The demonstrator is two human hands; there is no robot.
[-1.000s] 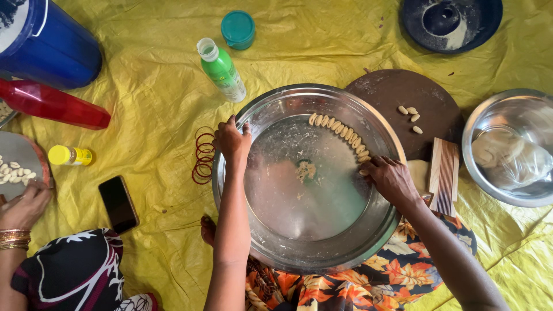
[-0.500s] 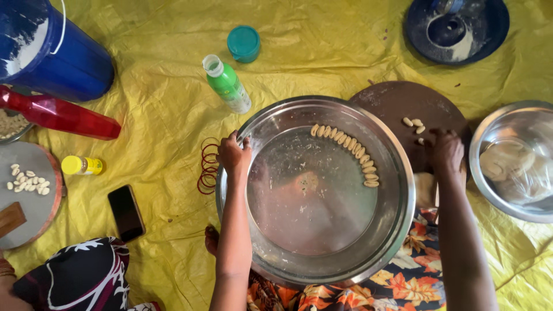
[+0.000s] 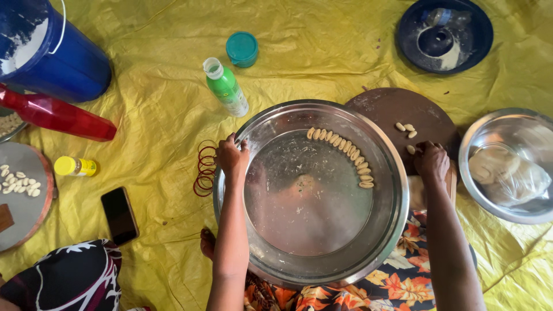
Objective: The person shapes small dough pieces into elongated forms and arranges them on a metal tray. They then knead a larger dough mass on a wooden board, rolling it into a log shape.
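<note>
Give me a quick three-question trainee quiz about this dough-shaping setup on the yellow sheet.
1. True or false: the left hand grips the rim of the large steel basin.
2. Where do the small dough pieces lie in the basin? A) heaped in the middle B) in a curved row near the far-right wall
3. Fill in: the right hand rests at the edge of the round ____ board.

Key: 1 true; 2 B; 3 brown.

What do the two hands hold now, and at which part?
The left hand grips the big steel bowl by its rim. The right hand rests on the brown board; any hold cannot be told.
</note>
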